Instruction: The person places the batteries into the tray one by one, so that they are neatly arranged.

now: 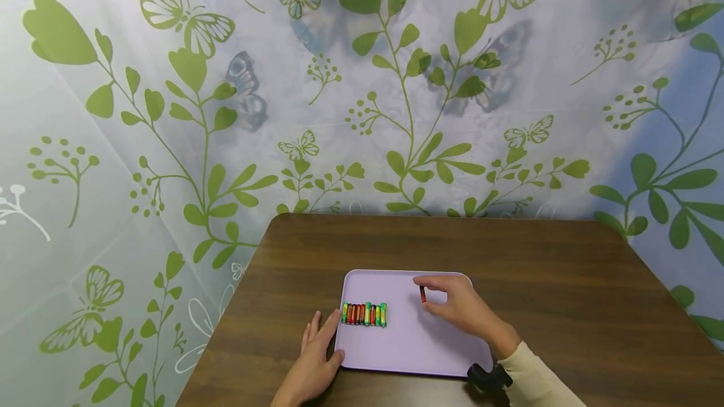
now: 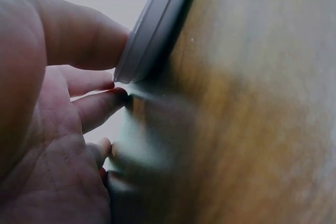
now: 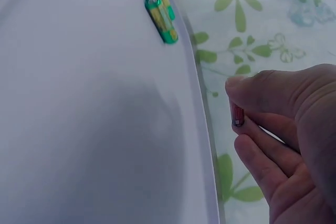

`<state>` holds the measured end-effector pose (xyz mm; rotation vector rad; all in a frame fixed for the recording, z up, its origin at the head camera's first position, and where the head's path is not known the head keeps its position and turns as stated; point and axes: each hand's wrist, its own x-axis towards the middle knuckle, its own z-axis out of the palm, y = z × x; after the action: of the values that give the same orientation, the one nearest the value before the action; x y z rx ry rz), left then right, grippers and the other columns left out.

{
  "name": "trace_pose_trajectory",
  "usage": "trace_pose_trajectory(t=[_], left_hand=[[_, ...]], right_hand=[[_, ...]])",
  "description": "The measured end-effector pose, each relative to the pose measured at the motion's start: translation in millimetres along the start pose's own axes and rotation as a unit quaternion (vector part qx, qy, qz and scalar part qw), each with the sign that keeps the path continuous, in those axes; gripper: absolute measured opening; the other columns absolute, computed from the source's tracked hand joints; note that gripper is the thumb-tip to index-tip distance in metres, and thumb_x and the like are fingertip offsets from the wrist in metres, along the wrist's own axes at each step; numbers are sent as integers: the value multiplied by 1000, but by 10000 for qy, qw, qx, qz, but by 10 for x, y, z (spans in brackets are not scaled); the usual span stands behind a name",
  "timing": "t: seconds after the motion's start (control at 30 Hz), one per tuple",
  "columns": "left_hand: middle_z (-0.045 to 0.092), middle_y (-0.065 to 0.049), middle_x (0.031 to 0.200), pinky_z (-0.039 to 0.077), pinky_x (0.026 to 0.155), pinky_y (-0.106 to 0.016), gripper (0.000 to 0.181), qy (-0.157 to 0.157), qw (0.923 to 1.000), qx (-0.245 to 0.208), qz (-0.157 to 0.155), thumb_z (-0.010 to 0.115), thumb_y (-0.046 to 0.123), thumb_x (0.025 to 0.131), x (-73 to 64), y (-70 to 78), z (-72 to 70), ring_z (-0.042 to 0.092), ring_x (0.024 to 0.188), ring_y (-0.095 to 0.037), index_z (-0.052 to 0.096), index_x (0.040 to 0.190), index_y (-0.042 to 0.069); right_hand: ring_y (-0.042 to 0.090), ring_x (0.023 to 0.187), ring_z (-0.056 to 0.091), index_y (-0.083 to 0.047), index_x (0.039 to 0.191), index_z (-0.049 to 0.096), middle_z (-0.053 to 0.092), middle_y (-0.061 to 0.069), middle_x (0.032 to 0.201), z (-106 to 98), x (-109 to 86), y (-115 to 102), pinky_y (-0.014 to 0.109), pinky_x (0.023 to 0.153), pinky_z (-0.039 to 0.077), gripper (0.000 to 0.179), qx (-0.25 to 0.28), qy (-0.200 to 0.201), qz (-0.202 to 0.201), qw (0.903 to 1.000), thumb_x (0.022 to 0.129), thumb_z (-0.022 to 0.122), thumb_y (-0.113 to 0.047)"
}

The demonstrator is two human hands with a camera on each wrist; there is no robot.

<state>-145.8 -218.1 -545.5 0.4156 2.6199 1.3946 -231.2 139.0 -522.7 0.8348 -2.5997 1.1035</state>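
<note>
My right hand [image 1: 466,306] is over the right half of a pale purple tray [image 1: 413,350]. Between its thumb and fingers it pinches a small black-and-red battery [image 1: 422,294]; the right wrist view shows the red battery [image 3: 238,115] partly covered by the thumb. A row of several batteries [image 1: 364,314], some red and black, some green and yellow, lies side by side near the tray's left edge. Beside that edge, my left hand [image 1: 311,360] rests with extended fingers. Its thumb [image 2: 89,38] touches the tray's rim [image 2: 149,30] in the left wrist view.
The tray lies on a dark brown wooden table [image 1: 537,269]. Behind and to the left hangs a pale curtain [image 1: 317,99] printed with green leaves and butterflies. A black strap [image 1: 488,377] sits at the right wrist, by the tray's near right corner.
</note>
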Motion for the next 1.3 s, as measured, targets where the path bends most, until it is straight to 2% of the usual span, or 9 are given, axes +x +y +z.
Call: trace_pose_trajectory(t=[0.23, 0.47, 0.7, 1.03, 1.3], left_hand=[[39, -26, 173, -7, 130, -73, 74, 22, 10000, 51, 14, 69, -1, 97, -5, 9, 4, 1, 166, -59, 42, 166, -2], [39, -26, 174, -7, 130, -74, 74, 32, 9999, 113, 6, 69, -1, 97, -5, 12, 4, 2, 166, -59, 41, 166, -2], [38, -25, 174, -6, 130, -75, 74, 34, 9999, 106, -46, 69, 0, 98, 8, 18, 19, 2, 166, -59, 41, 166, -1], [39, -25, 174, -6, 130, -75, 73, 7, 9999, 148, -22, 69, 0, 98, 0, 26, 37, 3, 166, -59, 42, 166, -2], [40, -24, 173, -5, 131, -74, 73, 51, 9998, 213, 3, 69, 0, 98, 8, 33, 46, 4, 166, -58, 42, 166, -1]], right_hand=[[31, 113, 81, -5, 133, 78, 81, 5, 131, 206, 17, -136, 48, 101, 64, 47, 146, -332, 334, 9988, 88, 87, -4], [27, 113, 80, -7, 133, 79, 81, 3, 131, 444, 29, -212, 44, 101, 65, 47, 289, -432, 284, 9982, 87, 88, -4], [26, 118, 79, -4, 131, 79, 81, 6, 129, 579, 60, -267, 44, 102, 64, 46, 509, -440, 266, 9974, 86, 88, -1], [25, 118, 78, -5, 128, 80, 83, 7, 125, 702, 64, -316, 44, 102, 64, 49, -68, -298, 54, 9995, 81, 92, -2], [28, 119, 78, -4, 130, 79, 82, 9, 126, 727, 85, -340, 46, 103, 63, 51, -126, -356, 100, 9992, 81, 94, -4]])
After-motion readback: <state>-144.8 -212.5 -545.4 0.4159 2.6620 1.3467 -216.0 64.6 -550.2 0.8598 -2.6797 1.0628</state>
